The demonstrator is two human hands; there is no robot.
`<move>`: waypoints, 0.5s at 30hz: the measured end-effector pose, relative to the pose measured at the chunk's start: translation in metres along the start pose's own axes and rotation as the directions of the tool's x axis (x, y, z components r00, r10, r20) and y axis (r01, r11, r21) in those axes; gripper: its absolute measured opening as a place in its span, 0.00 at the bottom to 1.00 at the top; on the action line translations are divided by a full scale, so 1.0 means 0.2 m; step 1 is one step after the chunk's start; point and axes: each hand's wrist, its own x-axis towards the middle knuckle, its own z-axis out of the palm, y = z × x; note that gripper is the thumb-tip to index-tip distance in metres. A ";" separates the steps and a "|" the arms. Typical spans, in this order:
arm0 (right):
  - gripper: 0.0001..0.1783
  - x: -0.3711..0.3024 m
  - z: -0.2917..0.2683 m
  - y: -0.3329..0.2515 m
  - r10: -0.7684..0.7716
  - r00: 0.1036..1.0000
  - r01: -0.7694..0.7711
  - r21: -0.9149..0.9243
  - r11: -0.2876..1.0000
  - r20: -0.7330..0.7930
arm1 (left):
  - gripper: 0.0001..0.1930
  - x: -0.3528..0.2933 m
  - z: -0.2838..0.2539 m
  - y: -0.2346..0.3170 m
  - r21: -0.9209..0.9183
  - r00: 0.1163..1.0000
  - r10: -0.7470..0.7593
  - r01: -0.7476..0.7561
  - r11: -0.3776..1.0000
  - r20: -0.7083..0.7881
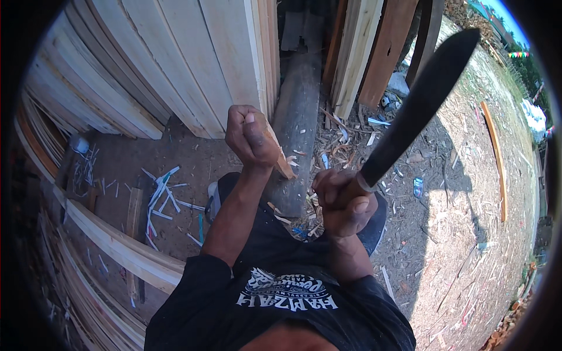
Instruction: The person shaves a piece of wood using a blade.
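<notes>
My right hand (345, 205) is closed around the wooden handle of a machete (418, 105). Its broad dark blade is raised, tilting up toward the far right. In my left hand (252, 137) I grip a short piece of wood (285, 165), whose pale lower end slants down below my fist toward a log. The grey log (295, 123) lies on the ground ahead of me, between my knees. The blade is well apart from the piece of wood. My fist hides part of the piece.
Tall sawn planks (175, 64) lean at the far left, and more boards (117, 245) lie low on the left. Upright timbers (357, 58) stand beyond the log. Wood chips (345, 137) and white strips (164, 199) litter the ground. A long brown batten (496, 161) lies at the right.
</notes>
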 end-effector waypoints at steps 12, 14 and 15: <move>0.32 0.07 0.00 -0.08 0.645 0.753 -0.657 0.123 0.744 0.126 | 0.15 0.06 0.05 -0.06 0.014 0.999 0.046 -0.045 0.999 -0.016; 0.28 0.10 0.05 -0.20 -0.052 0.988 0.015 0.252 0.968 0.143 | 0.14 0.03 0.04 -0.06 0.011 0.996 0.079 -0.079 0.997 -0.029; 0.24 0.01 0.02 0.00 -0.240 0.969 0.224 0.208 0.952 0.054 | 0.14 0.02 0.03 -0.06 0.046 0.997 0.079 -0.078 0.996 -0.025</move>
